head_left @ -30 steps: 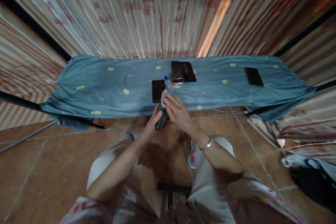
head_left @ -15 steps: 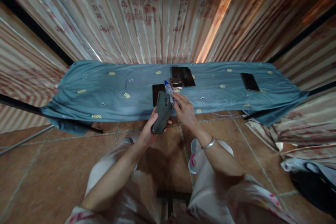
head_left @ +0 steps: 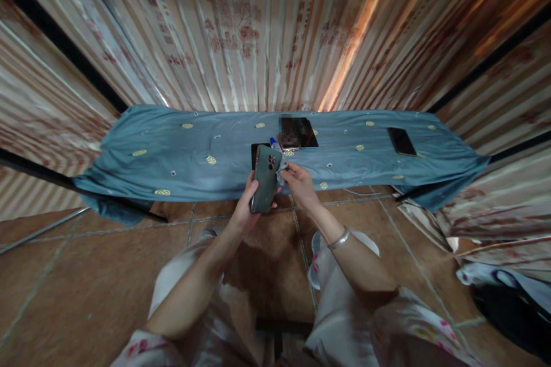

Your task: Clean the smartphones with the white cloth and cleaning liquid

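My left hand [head_left: 246, 202] is wrapped round a dark green phone [head_left: 264, 183], held upright with its back and camera lenses towards me. At the phone's upper right edge, my right hand [head_left: 301, 184] pinches a small greyish-white cloth [head_left: 282, 170]. The cloth looks to be against the phone's side. Just beyond, a dark phone [head_left: 255, 152] lies partly hidden behind the held one. A small bottle with a blue cap [head_left: 273, 142] rests beside it, mostly covered by the phone and cloth.
A blue-green cloth with yellow prints covers the long low table [head_left: 232, 175]. Dark flat devices [head_left: 308, 133], partly blurred out, lie at its back middle. Another dark phone [head_left: 402, 141] lies to the right. Striped curtains [head_left: 241, 34] hang behind; black poles [head_left: 64, 46] frame the sides.
My left hand has turned the phone more upright, so its back faces me more fully. My right hand's fingers have shifted slightly, showing more of the cloth. The camera view has moved slightly.
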Motion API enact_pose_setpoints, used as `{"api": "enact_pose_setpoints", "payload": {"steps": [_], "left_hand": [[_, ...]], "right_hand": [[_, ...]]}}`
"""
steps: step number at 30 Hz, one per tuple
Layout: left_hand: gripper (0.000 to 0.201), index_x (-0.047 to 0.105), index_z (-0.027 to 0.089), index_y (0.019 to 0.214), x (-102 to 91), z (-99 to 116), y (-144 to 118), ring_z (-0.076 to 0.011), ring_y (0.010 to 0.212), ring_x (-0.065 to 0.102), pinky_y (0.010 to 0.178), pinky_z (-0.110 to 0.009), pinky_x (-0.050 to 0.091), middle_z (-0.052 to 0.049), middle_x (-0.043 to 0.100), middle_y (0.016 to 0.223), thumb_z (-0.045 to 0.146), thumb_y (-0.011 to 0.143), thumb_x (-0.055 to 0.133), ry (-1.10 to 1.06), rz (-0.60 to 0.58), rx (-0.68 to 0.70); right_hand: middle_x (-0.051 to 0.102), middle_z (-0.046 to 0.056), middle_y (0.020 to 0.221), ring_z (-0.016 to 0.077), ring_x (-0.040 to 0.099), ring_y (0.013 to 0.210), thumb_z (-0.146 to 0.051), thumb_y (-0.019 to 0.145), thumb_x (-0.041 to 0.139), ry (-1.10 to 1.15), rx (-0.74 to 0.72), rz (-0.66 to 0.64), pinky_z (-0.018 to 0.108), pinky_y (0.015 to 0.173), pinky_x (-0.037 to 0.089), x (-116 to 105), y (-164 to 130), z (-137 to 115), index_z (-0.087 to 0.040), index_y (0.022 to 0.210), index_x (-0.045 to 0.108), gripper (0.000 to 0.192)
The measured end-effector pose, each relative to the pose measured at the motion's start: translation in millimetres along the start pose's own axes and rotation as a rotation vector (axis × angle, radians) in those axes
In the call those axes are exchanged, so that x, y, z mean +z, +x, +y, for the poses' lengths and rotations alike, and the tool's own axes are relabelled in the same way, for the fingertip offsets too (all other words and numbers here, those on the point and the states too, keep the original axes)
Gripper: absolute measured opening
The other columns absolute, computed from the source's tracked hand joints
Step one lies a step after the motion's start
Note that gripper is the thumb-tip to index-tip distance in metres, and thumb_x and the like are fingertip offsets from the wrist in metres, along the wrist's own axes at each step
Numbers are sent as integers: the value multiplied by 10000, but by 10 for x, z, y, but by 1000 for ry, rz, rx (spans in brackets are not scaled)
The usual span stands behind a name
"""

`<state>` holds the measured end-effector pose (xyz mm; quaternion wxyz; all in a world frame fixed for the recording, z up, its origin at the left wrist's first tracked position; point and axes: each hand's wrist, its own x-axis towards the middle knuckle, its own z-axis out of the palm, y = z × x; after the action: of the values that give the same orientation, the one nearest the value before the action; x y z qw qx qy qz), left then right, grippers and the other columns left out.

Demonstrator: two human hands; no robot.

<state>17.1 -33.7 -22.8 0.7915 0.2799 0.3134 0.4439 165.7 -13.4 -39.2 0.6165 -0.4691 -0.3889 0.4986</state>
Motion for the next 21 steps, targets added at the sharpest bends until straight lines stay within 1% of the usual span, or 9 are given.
{"api": "enact_pose_setpoints", "payload": {"steps": [2, 5, 9, 11, 13, 15, 17, 21], "left_hand": [[701, 325, 262, 1456, -16, 5, 11, -244, 977, 703, 700, -338, 585, -80, 712, 1137, 402, 844, 638, -11, 30, 2], [658, 366, 258, 1433, -49, -17, 47, -218, 979, 695, 778, -360, 583, -53, 717, 1112, 386, 848, 638, -16, 63, 22], [532, 509, 195, 1339, -94, -53, 100, -200, 1095, 649, 938, -327, 511, -48, 708, 1159, 373, 853, 630, -4, 92, 136], [526, 551, 178, 1306, -109, -47, 94, -207, 1163, 614, 982, -308, 473, -53, 694, 1208, 375, 828, 651, 16, 92, 171], [580, 562, 178, 1307, -116, -20, 56, -230, 1207, 588, 993, -311, 461, -63, 673, 1257, 383, 780, 693, 50, 65, 179], [662, 551, 186, 1333, -114, 24, -2, -248, 1207, 587, 978, -317, 469, -71, 661, 1280, 389, 729, 731, 91, 37, 181], [753, 505, 201, 1384, -111, 79, -63, -250, 1168, 611, 947, -323, 485, -73, 660, 1279, 381, 695, 751, 128, 32, 178], [904, 368, 204, 1480, -143, 187, -149, -242, 1088, 650, 904, -335, 508, -79, 671, 1243, 358, 678, 754, 178, 73, 163]], "right_hand": [[667, -13, 725, 119, 552, 626, -398, 664, 701, -8, 19, -21, 244, 602, 446, 37, -55, -7, -199, 904, 667, 313], [661, -10, 724, 121, 552, 636, -404, 663, 704, -21, 19, -35, 249, 623, 442, 72, -109, -10, -193, 902, 666, 321], [664, -8, 738, 119, 552, 661, -415, 658, 714, -13, 29, -29, 247, 651, 432, 100, -142, -31, -193, 848, 674, 296], [672, -8, 746, 113, 548, 659, -420, 642, 732, 20, 51, -36, 242, 657, 430, 119, -159, -40, -190, 822, 679, 297], [671, -13, 728, 108, 552, 657, -416, 617, 760, 55, 94, -64, 238, 665, 434, 144, -186, -36, -187, 797, 682, 301], [664, -20, 703, 107, 560, 654, -416, 599, 786, 75, 158, -106, 236, 662, 440, 175, -220, -17, -185, 773, 683, 307], [664, -23, 695, 107, 567, 645, -431, 583, 805, 94, 228, -145, 233, 640, 446, 211, -259, 12, -187, 760, 684, 324], [658, -30, 667, 98, 568, 615, -452, 516, 848, 166, 361, -188, 226, 612, 471, 291, -333, 67, -190, 719, 679, 372]]}}
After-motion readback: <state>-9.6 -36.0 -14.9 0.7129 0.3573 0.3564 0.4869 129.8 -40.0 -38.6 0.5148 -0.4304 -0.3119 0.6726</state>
